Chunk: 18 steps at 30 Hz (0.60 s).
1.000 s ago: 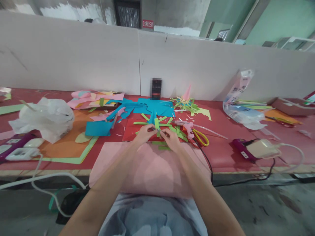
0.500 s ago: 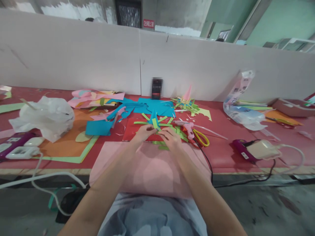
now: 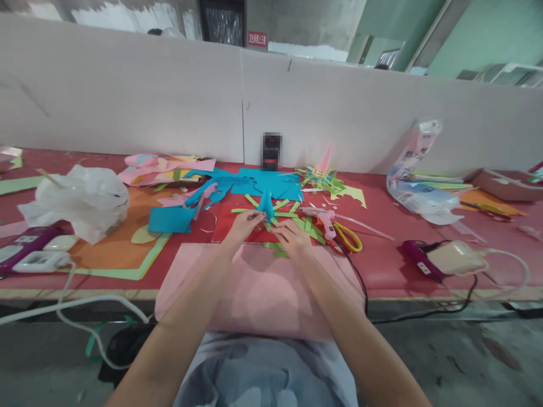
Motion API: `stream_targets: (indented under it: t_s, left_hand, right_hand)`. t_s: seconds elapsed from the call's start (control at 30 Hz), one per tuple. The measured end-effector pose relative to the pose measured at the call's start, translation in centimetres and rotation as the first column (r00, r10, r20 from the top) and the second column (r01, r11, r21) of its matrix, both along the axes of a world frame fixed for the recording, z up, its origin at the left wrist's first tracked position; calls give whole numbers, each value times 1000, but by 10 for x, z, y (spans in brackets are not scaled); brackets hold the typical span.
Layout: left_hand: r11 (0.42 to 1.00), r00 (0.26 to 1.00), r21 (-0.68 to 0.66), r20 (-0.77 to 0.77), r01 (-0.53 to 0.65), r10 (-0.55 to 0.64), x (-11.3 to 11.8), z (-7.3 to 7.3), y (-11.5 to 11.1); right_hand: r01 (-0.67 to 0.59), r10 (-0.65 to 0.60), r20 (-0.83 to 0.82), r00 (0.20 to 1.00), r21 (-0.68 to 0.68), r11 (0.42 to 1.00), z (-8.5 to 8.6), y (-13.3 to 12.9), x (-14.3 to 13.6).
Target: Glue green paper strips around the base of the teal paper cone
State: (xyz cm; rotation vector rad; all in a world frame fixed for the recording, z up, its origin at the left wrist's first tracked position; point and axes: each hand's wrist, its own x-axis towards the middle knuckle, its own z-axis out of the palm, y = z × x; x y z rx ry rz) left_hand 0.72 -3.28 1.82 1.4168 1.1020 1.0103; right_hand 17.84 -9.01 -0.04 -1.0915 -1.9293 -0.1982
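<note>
A blue paper cone (image 3: 266,204) with light green paper strips (image 3: 292,209) spread around its base stands on a red sheet (image 3: 224,226) in front of me. My left hand (image 3: 246,224) is closed, its fingertips pinching at the near left side of the cone's base. Just right of it, my right hand (image 3: 293,236) has its fingers bent together at the near end of a green strip by the base. The exact contact of the fingertips is too small to make out. Loose green strips lie beside and under my right hand.
Right of my hands lie a pink glue gun (image 3: 326,220) and yellow-handled scissors (image 3: 350,237). Behind stands a pink paper cone with woven strips (image 3: 323,172). Blue paper (image 3: 271,183), a plastic bag (image 3: 85,198) and power strips (image 3: 418,260) surround the work. A pink sheet (image 3: 254,288) covers my lap.
The green strip that stood up in front of the blue cone is now down, and the cone's front shows. My left hand has shifted slightly left; my right hand stays close by.
</note>
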Motion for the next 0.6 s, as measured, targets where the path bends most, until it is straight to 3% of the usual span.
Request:
stream_targets:
  t_s: [0.2, 0.3, 0.4, 0.6]
  left_hand:
    - [996, 993, 23, 77, -86, 84, 0, 7, -6]
    - [996, 992, -47, 105, 82, -77, 4, 9, -11]
    - [972, 974, -76, 57, 223, -219, 8, 7, -14]
    - [998, 991, 7, 117, 67, -67, 4, 5, -6]
  right_hand:
    - [135, -117, -124, 985, 151, 979, 12, -7, 2]
    - [155, -135, -118, 984, 190, 969, 14, -9, 3]
    - [81, -77, -29, 997, 195, 977, 13, -10, 1]
    - [-5, 0, 64, 998, 76, 997, 8, -10, -3]
